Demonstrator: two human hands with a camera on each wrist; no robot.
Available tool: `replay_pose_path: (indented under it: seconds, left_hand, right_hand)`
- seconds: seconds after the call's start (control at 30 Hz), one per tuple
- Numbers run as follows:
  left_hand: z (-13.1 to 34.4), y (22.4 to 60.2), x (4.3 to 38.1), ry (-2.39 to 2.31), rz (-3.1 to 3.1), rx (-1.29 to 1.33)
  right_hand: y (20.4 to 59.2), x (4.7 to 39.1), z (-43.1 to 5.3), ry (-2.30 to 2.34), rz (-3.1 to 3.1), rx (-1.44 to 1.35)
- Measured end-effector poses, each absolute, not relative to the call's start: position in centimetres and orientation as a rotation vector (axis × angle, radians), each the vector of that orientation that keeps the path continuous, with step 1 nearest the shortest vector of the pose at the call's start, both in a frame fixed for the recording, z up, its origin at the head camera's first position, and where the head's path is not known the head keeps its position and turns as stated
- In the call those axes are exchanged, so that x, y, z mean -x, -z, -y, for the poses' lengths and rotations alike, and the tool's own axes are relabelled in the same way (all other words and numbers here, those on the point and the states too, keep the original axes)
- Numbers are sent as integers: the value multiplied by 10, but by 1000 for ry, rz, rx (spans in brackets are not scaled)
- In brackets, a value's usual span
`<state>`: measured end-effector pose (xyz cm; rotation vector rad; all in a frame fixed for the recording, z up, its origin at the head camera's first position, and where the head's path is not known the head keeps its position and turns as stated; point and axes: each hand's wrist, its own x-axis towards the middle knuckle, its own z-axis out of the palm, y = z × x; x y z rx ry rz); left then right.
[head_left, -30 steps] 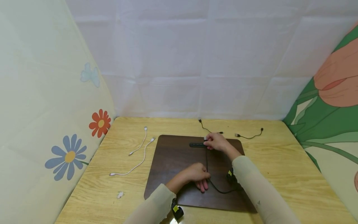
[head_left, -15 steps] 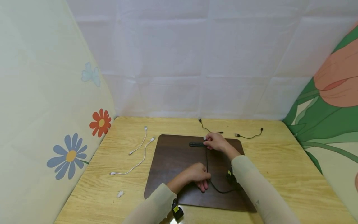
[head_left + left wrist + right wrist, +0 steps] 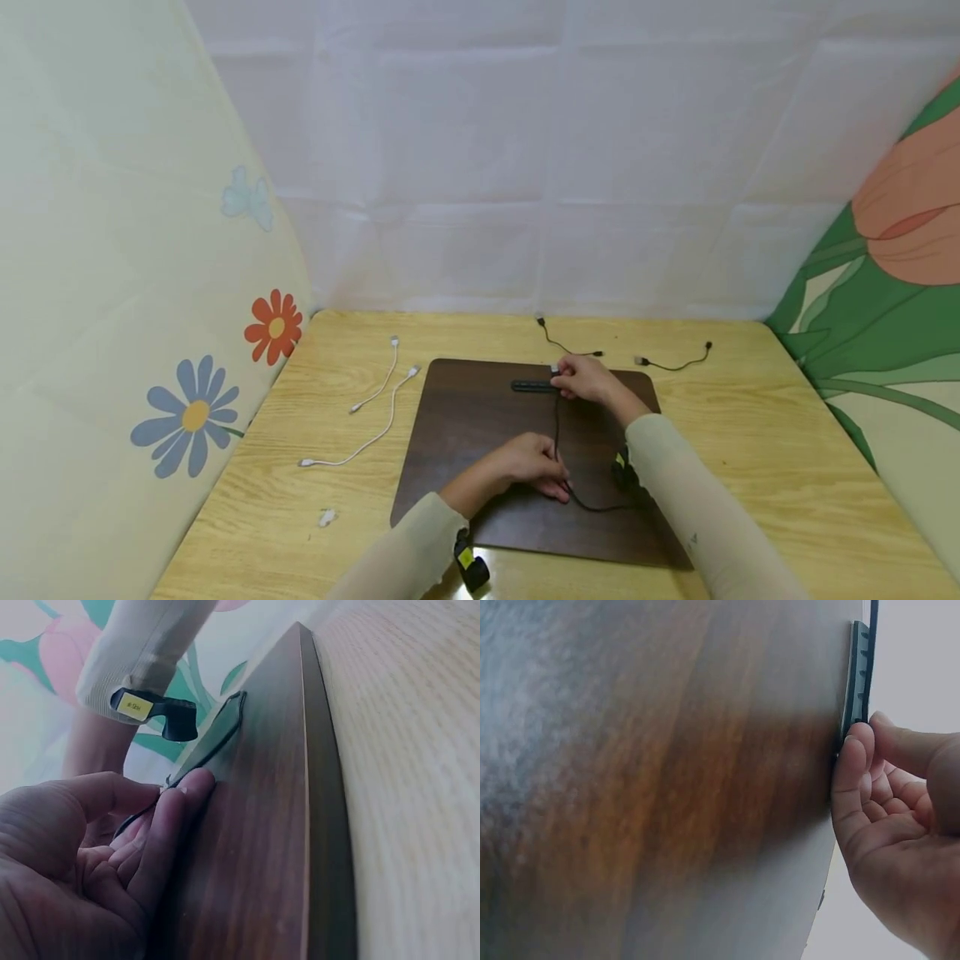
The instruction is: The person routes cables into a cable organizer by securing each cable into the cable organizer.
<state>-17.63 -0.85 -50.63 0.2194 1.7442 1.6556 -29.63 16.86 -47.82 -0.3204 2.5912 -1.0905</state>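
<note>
Black cable [image 3: 557,423]: over the brown board [image 3: 480,450], running from the far side toward the near edge, then curving right; its metal plug [image 3: 555,369] points away, toward the far edge.
Slotted strip [image 3: 531,387]: near the board's far edge, long axis left to right.
Right hand [image 3: 588,380]: fingertips nearly together, pinching the cable below its plug at the strip's right end.
Left hand [image 3: 534,461]: narrow, pinching the cable's nearer stretch.

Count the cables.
5: one short white cable and one longer left of the board; one black cable behind it, another by its far right corner; a held cable over it. More may be hidden.
</note>
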Motion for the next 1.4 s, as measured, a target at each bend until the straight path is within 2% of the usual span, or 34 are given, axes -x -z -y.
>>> replay_pose_path:
  seconds: [0.43, 1.4]
  left_hand:
    - [9, 505, 174, -1571, -1785, -289]
    - [8, 512, 175, -1546, -1840, -246]
  right_hand:
    - [480, 295, -168, 1143, -2557, 280]
    - [484, 301, -166, 1108, -2573, 231]
